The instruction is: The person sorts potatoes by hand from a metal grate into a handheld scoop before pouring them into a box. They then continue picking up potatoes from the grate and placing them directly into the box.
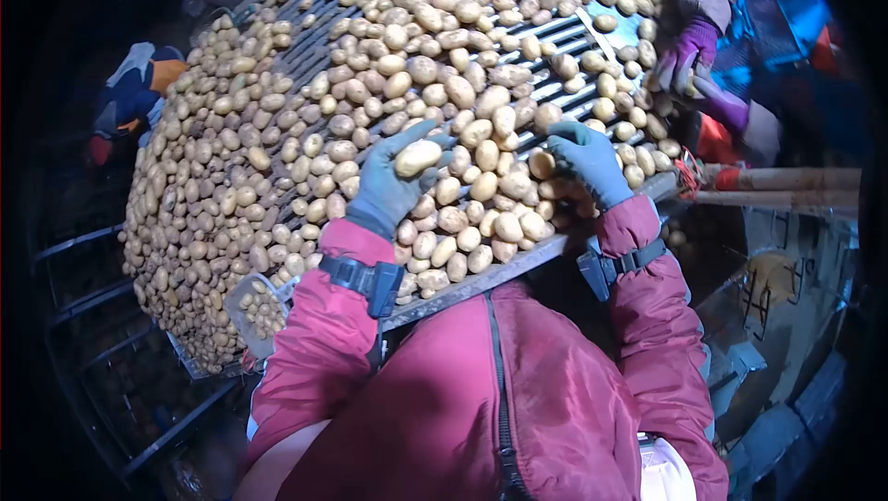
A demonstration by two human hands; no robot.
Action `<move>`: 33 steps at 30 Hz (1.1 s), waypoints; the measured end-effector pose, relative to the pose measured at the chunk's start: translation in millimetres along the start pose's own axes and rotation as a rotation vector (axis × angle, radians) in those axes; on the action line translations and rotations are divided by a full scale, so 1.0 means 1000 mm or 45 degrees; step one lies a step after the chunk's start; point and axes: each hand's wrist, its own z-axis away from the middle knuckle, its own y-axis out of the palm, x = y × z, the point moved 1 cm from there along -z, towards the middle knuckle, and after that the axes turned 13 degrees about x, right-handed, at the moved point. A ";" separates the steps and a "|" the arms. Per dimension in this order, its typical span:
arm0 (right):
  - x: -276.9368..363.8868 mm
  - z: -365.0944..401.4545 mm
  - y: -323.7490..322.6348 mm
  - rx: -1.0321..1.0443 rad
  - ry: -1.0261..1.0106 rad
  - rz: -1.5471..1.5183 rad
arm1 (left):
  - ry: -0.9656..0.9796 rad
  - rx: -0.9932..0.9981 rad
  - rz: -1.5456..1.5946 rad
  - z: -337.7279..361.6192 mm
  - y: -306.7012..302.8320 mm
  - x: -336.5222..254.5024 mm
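My left hand, in a grey-blue glove, has its fingers curled round a pale oval potato just above the heap. To its right, my right hand, gloved the same way, curves its fingers and thumb about a browner potato. Its lower fingers are partly in shadow. Beneath both hands, many loose potatoes lie piled up against the metal edge of the sorting table.
Dark slatted bars show between the potatoes. A co-worker's purple-gloved hand is at the table's right side. A scoop-like container with potatoes sits at the lower left. Pipes stick out on the right. Another person is at the far left.
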 end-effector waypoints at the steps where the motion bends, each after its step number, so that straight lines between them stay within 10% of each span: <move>1: 0.005 0.005 0.000 0.009 0.104 0.215 | -0.028 -0.062 -0.032 0.007 -0.002 0.001; 4: 0.011 0.008 0.019 0.147 0.113 1.165 | -0.084 -0.094 -0.174 0.022 -0.005 0.008; 7: 0.017 -0.012 0.028 0.278 0.306 1.329 | -0.130 -0.247 -0.397 0.039 0.022 0.013; 10: 0.021 -0.010 0.029 0.228 0.130 1.378 | -0.176 0.129 -0.046 0.033 -0.009 0.030; 13: 0.031 -0.001 0.026 0.262 0.051 -0.081 | 0.000 0.029 0.020 0.046 0.008 0.028; 15: 0.051 0.026 0.030 0.287 0.042 -0.327 | -0.012 0.137 0.098 0.054 -0.001 0.028; 19: 0.012 0.058 0.074 0.498 -0.067 -0.541 | 0.236 0.133 -1.084 0.080 0.038 0.026; 23: 0.008 0.080 0.140 0.393 -0.041 -0.707 | 0.175 0.121 -0.845 0.072 0.037 0.061; 26: -0.037 0.075 0.147 0.225 -0.188 -0.720 | 0.263 0.213 -1.605 0.082 0.038 0.082; 33: -0.067 0.132 0.132 0.288 -0.055 -0.872 | 0.442 0.923 -2.418 0.083 0.049 0.124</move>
